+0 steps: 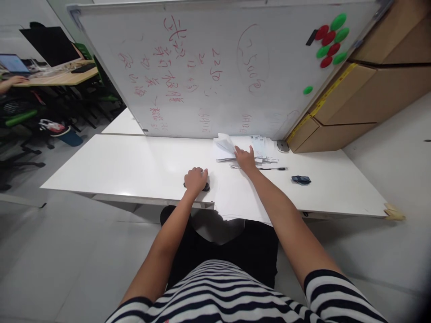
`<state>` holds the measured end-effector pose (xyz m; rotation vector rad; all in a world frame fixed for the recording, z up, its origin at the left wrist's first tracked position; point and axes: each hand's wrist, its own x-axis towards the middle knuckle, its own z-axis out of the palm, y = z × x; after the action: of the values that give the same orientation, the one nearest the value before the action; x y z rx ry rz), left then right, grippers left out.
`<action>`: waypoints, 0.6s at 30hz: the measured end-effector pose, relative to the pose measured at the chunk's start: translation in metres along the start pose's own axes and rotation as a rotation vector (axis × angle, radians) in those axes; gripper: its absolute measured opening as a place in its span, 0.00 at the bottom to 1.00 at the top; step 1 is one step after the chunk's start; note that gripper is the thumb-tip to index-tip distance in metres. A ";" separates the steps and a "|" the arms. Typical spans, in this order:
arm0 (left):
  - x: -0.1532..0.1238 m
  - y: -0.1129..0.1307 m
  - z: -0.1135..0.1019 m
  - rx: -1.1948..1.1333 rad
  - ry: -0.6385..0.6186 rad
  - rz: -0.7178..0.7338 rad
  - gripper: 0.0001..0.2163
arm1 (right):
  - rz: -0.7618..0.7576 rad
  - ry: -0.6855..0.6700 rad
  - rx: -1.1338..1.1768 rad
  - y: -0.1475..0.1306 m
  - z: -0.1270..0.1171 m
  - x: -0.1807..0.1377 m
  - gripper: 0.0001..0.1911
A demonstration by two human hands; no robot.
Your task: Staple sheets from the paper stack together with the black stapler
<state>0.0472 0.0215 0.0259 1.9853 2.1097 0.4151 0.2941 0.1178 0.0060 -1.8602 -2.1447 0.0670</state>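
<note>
My left hand [195, 179] is curled into a fist over a small black object [204, 186] on the white table [128, 166]. My right hand [245, 158] reaches forward with fingers spread flat on a pile of printed papers [261, 146] at the table's back edge, beside a lifted, folded sheet [225, 144]. A black pen [272, 168] lies just right of that hand. A stack of white sheets [235, 197] lies in front of me and overhangs the table's near edge.
A large whiteboard [215, 67] with red writing and red and green magnets [332, 38] leans against the table's far side. A dark blue small object [301, 180] lies at right. Cardboard boxes [363, 89] stand at right. Another person's arm [10, 83] rests on a desk at far left.
</note>
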 end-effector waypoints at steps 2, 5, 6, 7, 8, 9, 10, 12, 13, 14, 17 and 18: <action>-0.002 0.002 -0.002 0.019 0.033 -0.019 0.24 | -0.055 0.042 -0.040 -0.008 0.001 0.000 0.22; -0.004 0.003 -0.003 0.002 0.038 -0.021 0.24 | -0.058 0.070 0.013 -0.023 -0.006 0.006 0.16; -0.004 0.003 -0.003 -0.009 0.033 -0.016 0.24 | -0.039 0.091 0.036 -0.027 -0.010 0.009 0.16; -0.003 0.002 -0.003 -0.021 0.032 -0.010 0.24 | -0.020 0.118 0.052 -0.031 -0.015 0.010 0.16; -0.003 0.001 -0.003 -0.030 0.032 -0.005 0.24 | -0.003 0.144 0.054 -0.035 -0.021 0.011 0.17; -0.002 -0.001 -0.003 -0.038 0.033 -0.003 0.24 | 0.016 0.174 0.060 -0.038 -0.027 0.010 0.18; -0.002 -0.002 -0.003 -0.044 0.033 -0.004 0.24 | 0.048 0.213 0.091 -0.040 -0.035 0.007 0.19; -0.001 -0.003 -0.002 -0.056 0.027 -0.005 0.23 | 0.147 0.319 0.246 -0.042 -0.053 -0.003 0.21; -0.001 -0.003 -0.002 -0.060 0.025 -0.004 0.23 | 0.205 0.385 0.363 -0.043 -0.063 -0.012 0.22; -0.001 -0.003 -0.002 -0.059 0.031 -0.004 0.22 | 0.259 0.458 0.494 -0.043 -0.074 -0.022 0.23; -0.004 0.001 -0.003 -0.031 0.112 -0.009 0.19 | 0.339 0.659 0.809 -0.044 -0.103 -0.062 0.26; -0.006 0.003 -0.005 -0.021 0.148 -0.009 0.18 | 0.349 0.708 0.880 -0.044 -0.111 -0.077 0.27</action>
<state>0.0488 0.0150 0.0311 1.9888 2.1904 0.5968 0.2891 0.0178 0.1067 -1.3826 -1.0352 0.3142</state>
